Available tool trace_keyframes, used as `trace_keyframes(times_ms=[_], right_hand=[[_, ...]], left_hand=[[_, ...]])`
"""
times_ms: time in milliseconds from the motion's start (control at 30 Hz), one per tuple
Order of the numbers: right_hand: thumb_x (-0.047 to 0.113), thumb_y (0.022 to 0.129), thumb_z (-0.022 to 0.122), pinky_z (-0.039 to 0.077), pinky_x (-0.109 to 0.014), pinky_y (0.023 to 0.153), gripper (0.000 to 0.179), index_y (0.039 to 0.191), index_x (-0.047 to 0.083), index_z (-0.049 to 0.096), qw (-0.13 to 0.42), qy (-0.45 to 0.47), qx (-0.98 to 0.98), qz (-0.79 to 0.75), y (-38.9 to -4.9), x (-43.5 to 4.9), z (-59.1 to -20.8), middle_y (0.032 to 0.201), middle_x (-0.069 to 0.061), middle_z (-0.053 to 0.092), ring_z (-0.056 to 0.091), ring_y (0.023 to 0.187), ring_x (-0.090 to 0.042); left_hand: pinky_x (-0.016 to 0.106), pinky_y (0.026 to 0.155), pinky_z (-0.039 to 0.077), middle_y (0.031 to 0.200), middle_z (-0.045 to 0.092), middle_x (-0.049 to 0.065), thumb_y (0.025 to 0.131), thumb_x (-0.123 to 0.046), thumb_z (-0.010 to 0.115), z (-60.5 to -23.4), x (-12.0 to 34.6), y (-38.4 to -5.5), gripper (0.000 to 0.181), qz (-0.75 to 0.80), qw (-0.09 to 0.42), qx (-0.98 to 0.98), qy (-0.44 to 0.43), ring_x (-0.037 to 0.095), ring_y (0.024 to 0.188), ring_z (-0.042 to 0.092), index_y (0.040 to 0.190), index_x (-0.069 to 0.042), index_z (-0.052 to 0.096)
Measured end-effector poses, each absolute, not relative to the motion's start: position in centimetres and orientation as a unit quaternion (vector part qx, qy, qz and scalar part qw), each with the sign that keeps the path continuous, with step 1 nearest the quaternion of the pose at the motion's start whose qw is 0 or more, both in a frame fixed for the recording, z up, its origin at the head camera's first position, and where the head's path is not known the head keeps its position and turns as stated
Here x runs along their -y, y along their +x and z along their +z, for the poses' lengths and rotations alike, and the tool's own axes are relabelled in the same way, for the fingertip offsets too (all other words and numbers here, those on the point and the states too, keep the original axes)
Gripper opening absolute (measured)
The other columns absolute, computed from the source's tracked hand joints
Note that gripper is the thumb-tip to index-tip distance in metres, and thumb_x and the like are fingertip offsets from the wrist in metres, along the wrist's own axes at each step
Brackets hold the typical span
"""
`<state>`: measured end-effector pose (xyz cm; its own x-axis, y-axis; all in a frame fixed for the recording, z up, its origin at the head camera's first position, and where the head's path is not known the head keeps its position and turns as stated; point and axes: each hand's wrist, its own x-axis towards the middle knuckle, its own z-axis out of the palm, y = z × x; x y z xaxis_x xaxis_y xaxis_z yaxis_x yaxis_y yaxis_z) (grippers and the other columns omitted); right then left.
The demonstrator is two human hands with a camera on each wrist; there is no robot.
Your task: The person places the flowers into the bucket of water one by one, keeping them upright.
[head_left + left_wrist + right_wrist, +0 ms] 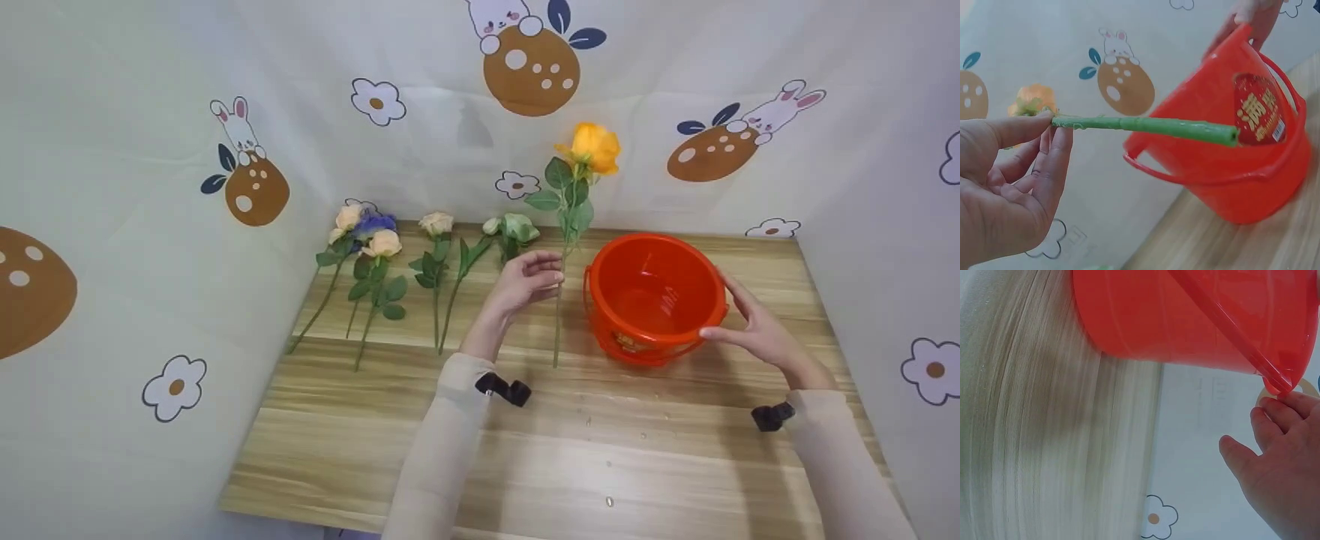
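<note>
One long-stemmed yellow rose (pixel 579 214), just left of the red plastic bucket (pixel 630 277); axis runs cut end toward the person (pixel 442 457), bloom away; left hand (pixel 523 283), nearer it, pinches the stem between thumb and fingers; right hand (pixel 754 330) touches the bucket's right side, fingers nearly straight.

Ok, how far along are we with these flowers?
Done: little; no flower shows inside the red bucket. In hand: the left hand pinches the stem of the yellow flower beside it; the right hand touches the bucket. Remaining, presumably: the other flowers lying on the table.
</note>
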<state>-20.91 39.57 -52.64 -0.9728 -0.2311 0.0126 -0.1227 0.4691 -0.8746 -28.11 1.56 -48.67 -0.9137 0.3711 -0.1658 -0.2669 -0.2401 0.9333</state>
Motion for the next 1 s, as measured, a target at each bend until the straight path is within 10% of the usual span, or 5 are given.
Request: trace_keyframes(times_ms=[1000], right_hand=[[0.006,0.078,0.074,0.007,-0.064,0.11,0.096,0.152,0.017,0.015,0.049,-0.106,-0.85,-0.515,-20.7,-39.3,-52.2,0.158,-0.011,0.011,0.006,0.143,-0.036]], left_hand=[[0.029,0.067,0.057,0.095,0.061,0.009,0.082,0.01,0.064,-43.4,-7.7,-29.4,0.031,0.81,0.134,-0.564,0.084,0.015,0.077,0.063,0.112,0.003,0.058]])
